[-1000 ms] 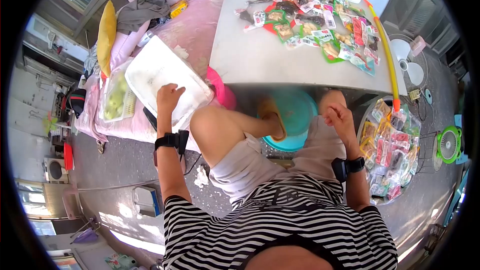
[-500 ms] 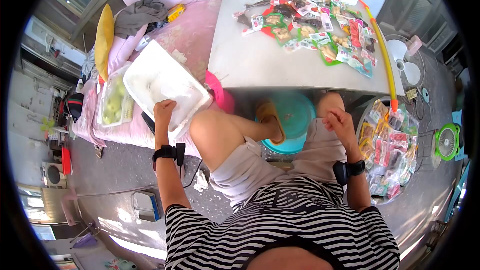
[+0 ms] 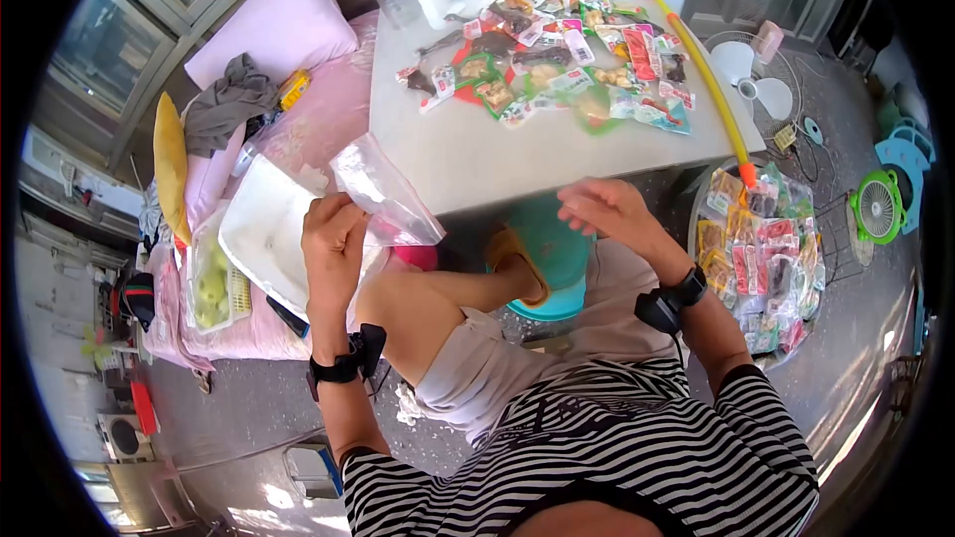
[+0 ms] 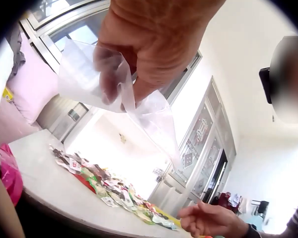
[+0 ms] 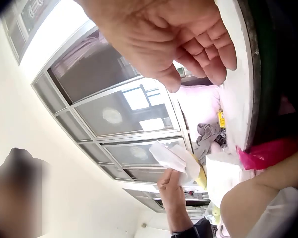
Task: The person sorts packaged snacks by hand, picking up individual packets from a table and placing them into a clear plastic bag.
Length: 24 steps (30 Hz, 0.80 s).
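A striped shirt (image 3: 597, 457) and a raised bare knee (image 3: 398, 288) are seen nearest. Just beyond the knee, a plastic bag (image 3: 388, 197) is pinched at one edge between the thumb and curled fingers of the left hand (image 3: 333, 239). The bag is clear, thin and crumpled, and it appears to be empty, though the glare makes that hard to confirm. It is held up in the air at the near left corner of the table (image 3: 468, 154), just beside a white foam tray (image 3: 259, 229) that lies on the bed (image 3: 323, 104). Its long axis is slanted, running from the pinched end across towards the right hand (image 3: 602, 209). That hand is held apart from the bag, at the table's near edge, with its fingers loosely spread and nothing gripped. Farther off, snack packets (image 3: 557, 60) are scattered over the table's far half.
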Each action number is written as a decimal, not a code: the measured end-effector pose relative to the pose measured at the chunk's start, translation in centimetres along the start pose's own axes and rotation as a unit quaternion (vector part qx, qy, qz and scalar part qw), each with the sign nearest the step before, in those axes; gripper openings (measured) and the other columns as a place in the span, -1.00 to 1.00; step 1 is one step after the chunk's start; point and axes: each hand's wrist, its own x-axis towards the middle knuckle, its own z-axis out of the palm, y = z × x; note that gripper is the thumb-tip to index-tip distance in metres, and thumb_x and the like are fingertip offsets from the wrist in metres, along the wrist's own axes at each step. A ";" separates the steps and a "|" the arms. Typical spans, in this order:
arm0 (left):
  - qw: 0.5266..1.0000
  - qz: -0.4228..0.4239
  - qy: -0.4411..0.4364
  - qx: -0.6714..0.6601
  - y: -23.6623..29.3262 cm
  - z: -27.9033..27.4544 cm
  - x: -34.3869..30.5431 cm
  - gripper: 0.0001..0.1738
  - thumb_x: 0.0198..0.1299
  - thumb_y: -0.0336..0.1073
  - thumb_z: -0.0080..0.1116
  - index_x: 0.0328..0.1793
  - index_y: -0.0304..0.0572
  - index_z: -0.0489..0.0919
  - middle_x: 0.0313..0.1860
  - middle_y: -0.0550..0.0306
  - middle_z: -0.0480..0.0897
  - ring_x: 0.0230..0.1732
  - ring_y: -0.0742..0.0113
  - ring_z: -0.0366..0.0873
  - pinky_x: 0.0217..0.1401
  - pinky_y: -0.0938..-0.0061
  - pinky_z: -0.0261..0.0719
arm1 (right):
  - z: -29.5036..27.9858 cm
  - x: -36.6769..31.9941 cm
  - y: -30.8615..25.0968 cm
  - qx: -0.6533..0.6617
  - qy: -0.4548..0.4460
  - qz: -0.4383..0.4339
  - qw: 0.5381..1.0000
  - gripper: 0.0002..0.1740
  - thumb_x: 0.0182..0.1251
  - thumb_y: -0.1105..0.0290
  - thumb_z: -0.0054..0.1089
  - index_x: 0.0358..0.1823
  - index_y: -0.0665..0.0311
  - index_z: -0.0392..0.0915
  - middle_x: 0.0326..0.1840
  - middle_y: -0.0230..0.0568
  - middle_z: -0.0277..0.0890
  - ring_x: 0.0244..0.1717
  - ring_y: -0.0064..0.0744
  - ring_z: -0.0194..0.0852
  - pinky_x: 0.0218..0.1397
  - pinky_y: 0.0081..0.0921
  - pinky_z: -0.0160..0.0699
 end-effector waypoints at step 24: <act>0.990 0.004 -0.133 -0.054 2.6 19.2 1.8 -0.65 -0.16 -0.30 0.42 -0.29 -0.34 0.55 -0.43 -0.05 0.56 -0.38 0.05 0.56 -0.30 0.27 0.52 | 3.4 12.6 4.9 0.125 0.120 0.106 0.979 -0.63 0.24 0.25 0.16 -0.51 0.49 0.51 -0.68 -0.10 0.49 -0.79 -0.44 0.44 -0.82 -0.59 0.38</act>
